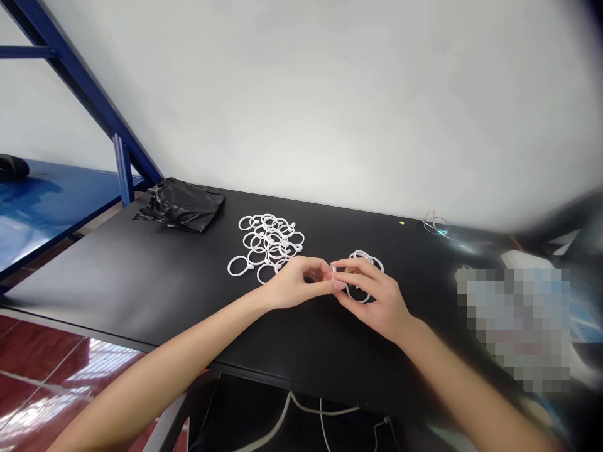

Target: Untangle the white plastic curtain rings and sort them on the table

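Note:
My left hand point(296, 284) and my right hand point(374, 301) meet above the black table point(141, 282), fingertips pinched together. Between them they hold a bunch of linked white plastic rings point(365, 260), which hang behind my right fingers. My left fingers pinch a small part where the hands touch; what exactly it is stays hidden. A loose pile of several white rings point(268, 245) lies on the table just left of and behind my left hand.
A crumpled black plastic bag point(181, 204) lies at the back left of the table. A blue metal frame point(94, 100) and blue shelf point(42, 194) stand at the left. A small clear object point(436, 226) sits by the white wall. Cables hang under the table's front edge.

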`<move>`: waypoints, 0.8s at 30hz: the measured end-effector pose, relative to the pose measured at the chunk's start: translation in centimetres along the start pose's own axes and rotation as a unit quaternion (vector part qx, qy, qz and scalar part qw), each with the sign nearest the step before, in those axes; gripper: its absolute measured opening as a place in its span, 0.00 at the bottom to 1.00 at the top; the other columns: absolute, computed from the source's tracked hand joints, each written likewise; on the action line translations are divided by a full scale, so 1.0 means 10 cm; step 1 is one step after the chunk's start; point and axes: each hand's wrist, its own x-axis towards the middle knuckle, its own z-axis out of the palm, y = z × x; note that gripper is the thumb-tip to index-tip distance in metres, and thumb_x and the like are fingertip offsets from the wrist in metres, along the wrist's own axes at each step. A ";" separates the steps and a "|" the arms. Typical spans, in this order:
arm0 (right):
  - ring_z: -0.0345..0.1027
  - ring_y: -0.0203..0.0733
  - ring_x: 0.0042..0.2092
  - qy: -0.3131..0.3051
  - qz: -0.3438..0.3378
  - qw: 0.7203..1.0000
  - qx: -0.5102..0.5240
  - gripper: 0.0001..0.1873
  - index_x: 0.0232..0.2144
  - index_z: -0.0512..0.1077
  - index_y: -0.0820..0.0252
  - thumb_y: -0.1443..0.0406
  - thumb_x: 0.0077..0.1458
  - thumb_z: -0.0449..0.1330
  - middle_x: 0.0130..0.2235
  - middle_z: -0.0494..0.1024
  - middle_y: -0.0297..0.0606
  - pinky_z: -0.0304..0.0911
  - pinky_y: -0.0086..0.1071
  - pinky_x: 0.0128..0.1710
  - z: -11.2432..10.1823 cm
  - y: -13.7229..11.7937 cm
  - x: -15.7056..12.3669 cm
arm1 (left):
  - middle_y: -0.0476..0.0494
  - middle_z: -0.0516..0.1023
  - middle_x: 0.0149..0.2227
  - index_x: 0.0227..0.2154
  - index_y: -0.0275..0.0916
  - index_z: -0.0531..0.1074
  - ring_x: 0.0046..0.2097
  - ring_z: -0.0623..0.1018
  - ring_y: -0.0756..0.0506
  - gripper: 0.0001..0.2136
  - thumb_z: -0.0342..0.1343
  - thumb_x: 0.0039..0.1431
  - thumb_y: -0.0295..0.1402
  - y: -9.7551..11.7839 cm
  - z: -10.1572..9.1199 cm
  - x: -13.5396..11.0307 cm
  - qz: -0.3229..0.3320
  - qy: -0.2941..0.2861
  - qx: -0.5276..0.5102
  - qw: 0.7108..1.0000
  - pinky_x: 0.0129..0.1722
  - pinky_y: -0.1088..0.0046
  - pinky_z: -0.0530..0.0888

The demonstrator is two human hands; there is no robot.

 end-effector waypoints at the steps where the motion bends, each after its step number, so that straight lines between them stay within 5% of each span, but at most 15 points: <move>1: 0.73 0.39 0.37 0.007 0.001 1.000 0.008 0.14 0.43 0.75 0.55 0.74 0.56 0.62 0.45 0.77 0.42 0.72 0.34 0.35 0.01 -0.01 0.00 | 0.47 0.75 0.29 0.31 0.34 0.75 0.32 0.74 0.51 0.13 0.60 0.58 0.41 0.00 0.00 0.00 0.004 -0.007 0.002 1.000 0.36 0.75 0.71; 4: 0.74 0.40 0.40 0.044 0.001 0.999 0.015 0.12 0.40 0.76 0.55 0.74 0.55 0.63 0.42 0.77 0.41 0.73 0.34 0.37 0.03 -0.03 0.01 | 0.46 0.76 0.32 0.34 0.34 0.75 0.34 0.75 0.50 0.12 0.59 0.60 0.40 0.02 0.01 -0.01 0.018 -0.007 0.012 1.000 0.38 0.72 0.72; 8: 0.73 0.40 0.38 0.081 0.008 0.996 0.023 0.12 0.38 0.77 0.56 0.75 0.52 0.65 0.38 0.75 0.40 0.71 0.34 0.34 0.01 -0.04 0.02 | 0.42 0.74 0.45 0.45 0.38 0.72 0.45 0.75 0.45 0.19 0.67 0.51 0.38 0.03 -0.01 -0.04 0.080 0.062 0.094 0.990 0.45 0.68 0.73; 11: 0.71 0.38 0.33 0.095 0.024 0.994 0.044 0.13 0.38 0.78 0.55 0.75 0.51 0.65 0.34 0.74 0.36 0.69 0.32 0.30 0.01 -0.05 0.02 | 0.40 0.72 0.53 0.52 0.41 0.68 0.51 0.74 0.43 0.26 0.68 0.49 0.34 0.01 -0.02 -0.04 0.104 0.022 0.107 0.989 0.49 0.67 0.74; 14: 0.71 0.37 0.32 0.086 0.026 0.993 0.077 0.16 0.41 0.77 0.54 0.76 0.52 0.64 0.33 0.76 0.35 0.69 0.33 0.31 0.02 -0.06 0.01 | 0.41 0.75 0.48 0.50 0.39 0.69 0.46 0.77 0.46 0.20 0.64 0.54 0.31 0.00 -0.02 -0.03 0.084 -0.015 0.073 0.994 0.47 0.68 0.75; 24: 0.74 0.37 0.32 0.071 0.037 0.993 0.091 0.14 0.40 0.79 0.56 0.76 0.55 0.62 0.33 0.80 0.37 0.71 0.31 0.32 0.01 -0.10 0.02 | 0.46 0.78 0.36 0.43 0.36 0.71 0.37 0.79 0.48 0.18 0.67 0.51 0.35 -0.02 -0.03 -0.03 0.058 -0.001 0.053 0.997 0.41 0.71 0.76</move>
